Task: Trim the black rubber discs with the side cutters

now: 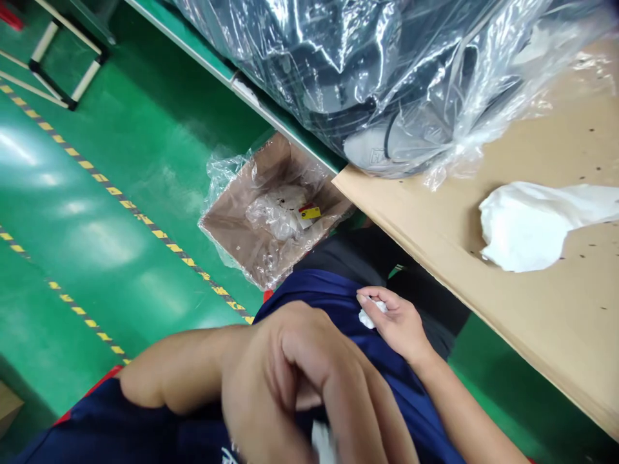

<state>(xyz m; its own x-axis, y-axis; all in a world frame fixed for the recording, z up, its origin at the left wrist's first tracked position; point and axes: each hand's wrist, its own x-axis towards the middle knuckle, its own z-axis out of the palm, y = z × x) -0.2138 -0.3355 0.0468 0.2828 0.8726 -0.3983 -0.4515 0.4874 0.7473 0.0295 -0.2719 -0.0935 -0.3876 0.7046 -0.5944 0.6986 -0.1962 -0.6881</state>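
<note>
My left hand (pixel 314 380) is raised close to the camera, its fingers curled in. A blurred strip of white tissue (pixel 324 441) shows between its thumb and fingers at the bottom edge; most of it is hidden. Lower down, in front of the dark blue shirt, my right hand (pixel 399 322) is closed on a small crumpled wad of white tissue (pixel 371 314), pinched between thumb and fingers. On the cardboard-topped table to the right lies a larger crumpled white cloth or tissue (pixel 527 225), apart from both hands.
A large dark item in clear plastic wrap (pixel 348 64) sits across the table's (pixel 425 225) far side. Below the edge stands an open cardboard box (pixel 232 219) lined with plastic, holding crumpled plastic and a yellow label. Striped tape (pixel 126 204) marks the green floor.
</note>
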